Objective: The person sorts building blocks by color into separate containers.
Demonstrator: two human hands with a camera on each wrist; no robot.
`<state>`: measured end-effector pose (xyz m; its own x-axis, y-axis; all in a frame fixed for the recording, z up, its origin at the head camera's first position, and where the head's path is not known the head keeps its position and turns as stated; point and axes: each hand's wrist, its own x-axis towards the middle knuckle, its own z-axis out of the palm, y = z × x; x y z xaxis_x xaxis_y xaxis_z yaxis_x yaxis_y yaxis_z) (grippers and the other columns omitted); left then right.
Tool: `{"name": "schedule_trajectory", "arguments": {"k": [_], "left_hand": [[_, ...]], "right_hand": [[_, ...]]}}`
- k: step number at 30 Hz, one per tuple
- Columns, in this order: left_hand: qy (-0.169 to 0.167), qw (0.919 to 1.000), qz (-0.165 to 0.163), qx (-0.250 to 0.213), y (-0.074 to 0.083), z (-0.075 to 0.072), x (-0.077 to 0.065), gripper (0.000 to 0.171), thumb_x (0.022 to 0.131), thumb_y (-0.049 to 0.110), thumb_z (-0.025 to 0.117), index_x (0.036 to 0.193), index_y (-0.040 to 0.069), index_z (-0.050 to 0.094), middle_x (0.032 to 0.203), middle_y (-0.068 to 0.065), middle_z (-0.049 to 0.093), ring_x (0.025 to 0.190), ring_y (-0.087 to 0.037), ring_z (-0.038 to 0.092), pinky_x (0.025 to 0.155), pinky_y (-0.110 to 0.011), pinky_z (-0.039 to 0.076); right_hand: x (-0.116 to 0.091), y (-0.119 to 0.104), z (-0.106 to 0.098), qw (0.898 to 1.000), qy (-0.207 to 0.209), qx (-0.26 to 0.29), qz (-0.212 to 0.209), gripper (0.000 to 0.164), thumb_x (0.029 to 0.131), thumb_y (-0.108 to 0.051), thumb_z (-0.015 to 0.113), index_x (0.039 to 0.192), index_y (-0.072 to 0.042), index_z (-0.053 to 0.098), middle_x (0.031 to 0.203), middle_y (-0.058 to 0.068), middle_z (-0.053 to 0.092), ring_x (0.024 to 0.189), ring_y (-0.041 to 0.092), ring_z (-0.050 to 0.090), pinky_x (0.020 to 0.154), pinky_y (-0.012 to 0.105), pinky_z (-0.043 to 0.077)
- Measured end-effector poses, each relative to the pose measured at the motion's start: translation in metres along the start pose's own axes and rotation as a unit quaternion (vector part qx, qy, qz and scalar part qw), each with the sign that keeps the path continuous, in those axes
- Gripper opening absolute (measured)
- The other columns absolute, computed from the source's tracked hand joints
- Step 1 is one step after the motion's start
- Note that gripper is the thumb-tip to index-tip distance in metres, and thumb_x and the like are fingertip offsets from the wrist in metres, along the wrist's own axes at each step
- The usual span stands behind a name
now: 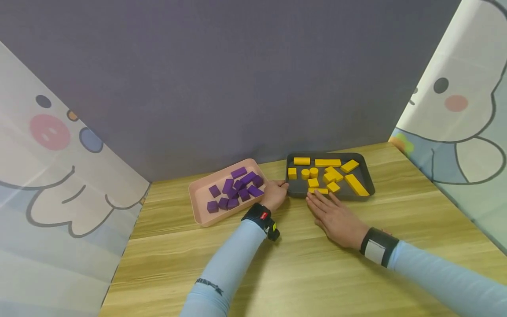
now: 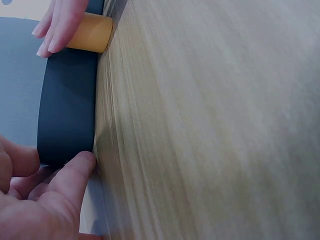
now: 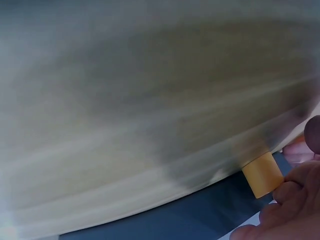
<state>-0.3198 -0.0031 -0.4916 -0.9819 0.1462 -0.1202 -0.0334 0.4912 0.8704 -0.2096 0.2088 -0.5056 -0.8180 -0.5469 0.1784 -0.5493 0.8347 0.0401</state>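
Yellow wooden blocks, among them a cube (image 1: 292, 173) and a long block (image 1: 357, 185), lie in a dark grey tray (image 1: 368, 187). My left hand (image 1: 274, 195) holds this tray's front left corner; in the left wrist view its fingers (image 2: 75, 175) bend about the corner. My right hand (image 1: 336, 222) lies at the tray's front side, fingers straight, tips at the rim. Both wrist views show a yellow cylinder (image 2: 95, 32) outside the front wall, right beside the right hand's fingers (image 3: 300, 172). In the head view the right hand hides this cylinder.
A pink tray (image 1: 200, 211) of purple blocks (image 1: 212, 206) stands left of the dark tray, close beside my left hand. Behind both trays rises a grey panel (image 1: 253, 88). Cartoon-printed sheets (image 1: 455, 79) flank the wooden table (image 1: 301, 281).
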Motion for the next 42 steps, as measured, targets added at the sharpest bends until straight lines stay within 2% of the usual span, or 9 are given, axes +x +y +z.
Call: {"name": "schedule_trajectory", "arguments": {"k": [12,19,22,24,27,29,32,37,42], "left_hand": [[0.004,1.0,0.004,-0.003,-0.003,0.001,0.002,0.038,0.107,0.025,0.057,0.138,0.007,0.067,0.116,-0.009,0.073,0.087,-0.016,0.06,0.065,-0.019,0.041],[-0.001,0.9999,-0.002,-0.013,-0.001,-0.002,-0.001,0.038,0.108,0.025,0.056,0.14,0.007,0.067,0.121,-0.009,0.073,0.088,-0.015,0.061,0.066,-0.019,0.042],[-0.002,0.9999,-0.002,-0.011,-0.002,-0.002,-0.002,0.038,0.108,0.025,0.056,0.139,0.008,0.067,0.125,-0.009,0.074,0.09,-0.015,0.062,0.068,-0.019,0.043],[-0.002,0.9999,-0.001,-0.012,-0.002,-0.001,-0.001,0.037,0.108,0.025,0.056,0.139,0.008,0.067,0.126,-0.009,0.074,0.092,-0.016,0.063,0.069,-0.019,0.043],[-0.001,0.9999,-0.002,-0.011,-0.002,-0.001,-0.001,0.038,0.108,0.026,0.056,0.14,0.008,0.067,0.129,-0.009,0.073,0.096,-0.016,0.063,0.071,-0.019,0.044],[0.0,0.9999,-0.003,-0.011,-0.003,-0.001,0.0,0.038,0.108,0.026,0.056,0.14,0.008,0.066,0.129,-0.009,0.073,0.097,-0.017,0.063,0.072,-0.02,0.045],[0.001,1.0,-0.002,-0.009,-0.003,0.0,0.001,0.039,0.108,0.026,0.056,0.14,0.008,0.066,0.13,-0.009,0.073,0.101,-0.02,0.063,0.074,-0.022,0.046],[0.001,1.0,0.002,-0.009,-0.004,0.0,0.002,0.039,0.108,0.025,0.056,0.141,0.007,0.065,0.136,-0.01,0.071,0.109,-0.022,0.065,0.086,-0.028,0.054],[0.007,0.9999,0.012,-0.009,-0.006,0.002,0.004,0.038,0.107,0.024,0.056,0.139,0.007,0.067,0.137,-0.01,0.071,0.12,-0.024,0.067,0.1,-0.04,0.057]], "right_hand": [[-0.005,-0.014,-0.011,0.998,-0.02,0.051,0.015,0.058,0.103,-0.014,0.062,0.155,0.005,0.043,0.165,0.025,0.038,0.152,0.044,0.039,0.116,0.055,0.045],[0.002,-0.028,-0.026,0.999,-0.027,0.03,0.019,0.049,0.09,0.008,0.066,0.138,0.01,0.06,0.143,0.03,0.061,0.131,0.048,0.061,0.101,0.052,0.056],[0.006,-0.032,-0.03,0.999,-0.021,0.031,0.019,0.038,0.089,0.007,0.069,0.127,0.008,0.068,0.128,0.026,0.071,0.115,0.041,0.071,0.092,0.048,0.061],[0.008,-0.033,-0.031,0.998,-0.024,0.049,0.032,0.029,0.09,0.006,0.07,0.119,0.005,0.073,0.116,0.021,0.077,0.1,0.03,0.076,0.084,0.042,0.064],[0.01,-0.034,-0.034,0.993,-0.045,0.091,0.06,0.02,0.088,0.005,0.073,0.107,0.0,0.077,0.095,0.01,0.079,0.075,0.013,0.069,0.066,0.029,0.06],[0.012,-0.034,-0.036,0.988,-0.062,0.118,0.08,0.016,0.086,0.004,0.075,0.101,-0.002,0.078,0.085,0.004,0.076,0.068,0.008,0.059,0.061,0.025,0.054],[0.014,-0.035,-0.039,0.981,-0.082,0.147,0.094,0.016,0.084,0.002,0.078,0.1,-0.002,0.078,0.083,0.002,0.075,0.07,0.008,0.058,0.063,0.026,0.054],[0.025,-0.036,-0.051,0.975,-0.091,0.181,0.094,0.022,0.082,0.0,0.079,0.104,0.001,0.079,0.098,0.01,0.079,0.083,0.014,0.068,0.076,0.036,0.061],[0.052,-0.031,-0.075,0.981,-0.06,0.163,0.086,0.024,0.084,-0.001,0.078,0.109,-0.001,0.08,0.108,0.013,0.08,0.096,0.025,0.075,0.081,0.04,0.063]]}}
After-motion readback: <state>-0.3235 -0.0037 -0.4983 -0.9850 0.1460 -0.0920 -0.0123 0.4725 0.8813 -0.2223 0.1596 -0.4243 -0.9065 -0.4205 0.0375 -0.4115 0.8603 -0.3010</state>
